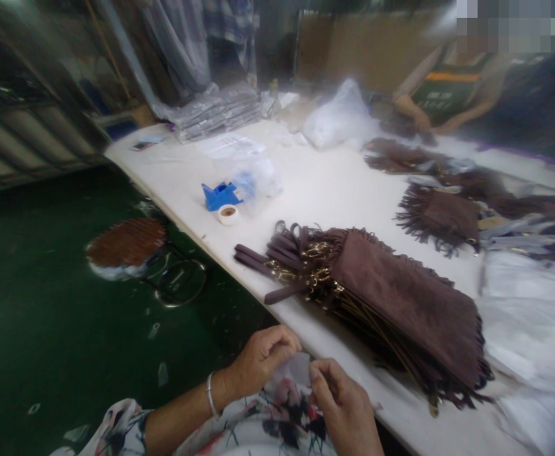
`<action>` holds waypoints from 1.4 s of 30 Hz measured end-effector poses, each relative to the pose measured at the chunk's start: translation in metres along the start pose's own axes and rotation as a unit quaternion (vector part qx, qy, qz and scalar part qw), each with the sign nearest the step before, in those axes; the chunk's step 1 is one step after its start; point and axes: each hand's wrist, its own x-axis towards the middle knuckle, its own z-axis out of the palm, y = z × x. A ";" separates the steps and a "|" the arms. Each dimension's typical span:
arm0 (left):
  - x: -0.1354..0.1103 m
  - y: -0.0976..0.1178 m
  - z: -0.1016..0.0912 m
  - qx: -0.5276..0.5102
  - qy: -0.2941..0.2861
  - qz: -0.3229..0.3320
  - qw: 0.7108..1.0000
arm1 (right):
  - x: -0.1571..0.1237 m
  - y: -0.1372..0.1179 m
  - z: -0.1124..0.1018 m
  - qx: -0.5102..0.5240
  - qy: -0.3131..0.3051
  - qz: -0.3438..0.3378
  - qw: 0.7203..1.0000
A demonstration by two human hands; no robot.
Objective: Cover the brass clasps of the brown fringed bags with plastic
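Floor [44,278] of dark green, with some pale scraps, too blurred to name. Above it, long white table [325,183], at lower right covered and cut off by the frame. At far side, co-worker [453,95] in dark green apron with orange stripe; hands near brown material, but too blurred for telling the grip. On near side of table, thick pile of dark brown, suede-like fringed bags [405,291], with straps and gold-coloured clasps at left end; lower bags mostly hidden under the top one, number hard to count. Near the far left corner, stack of grey plastic packets [220,114], also blurred. Beside the table, round stool with brown seat [128,244], legs partly lost in shadow.

At bottom, in front of flower-printed clothing [239,427], left hand [265,358] and right hand [339,399], right forearm cut off below. On table, blue plastic holder [218,196], partly behind clear film. Between the two hands, just before the table edge, small translucent sheet [297,368], pinched by fingertips from both sides; lower part hard to separate from the printed cloth behind. Around left wrist, thin silver-coloured bangle [211,396].
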 end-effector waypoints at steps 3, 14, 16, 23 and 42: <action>-0.001 -0.001 -0.003 0.008 -0.018 0.013 1.000 | 0.000 0.000 0.000 0.013 -0.012 0.015 1.000; -0.004 -0.006 -0.003 0.027 -0.041 0.029 0.998 | 0.001 -0.001 0.011 0.126 -0.035 0.060 0.990; -0.005 -0.006 -0.001 0.027 -0.040 0.021 0.999 | 0.001 -0.001 0.012 0.141 -0.046 0.062 0.987; -0.008 -0.007 0.004 -0.036 -0.004 -0.034 0.999 | 0.001 0.001 0.014 0.158 -0.060 0.069 0.983; -0.005 -0.009 0.001 0.003 0.043 0.055 0.998 | 0.000 0.002 0.009 -0.037 -0.033 0.038 0.998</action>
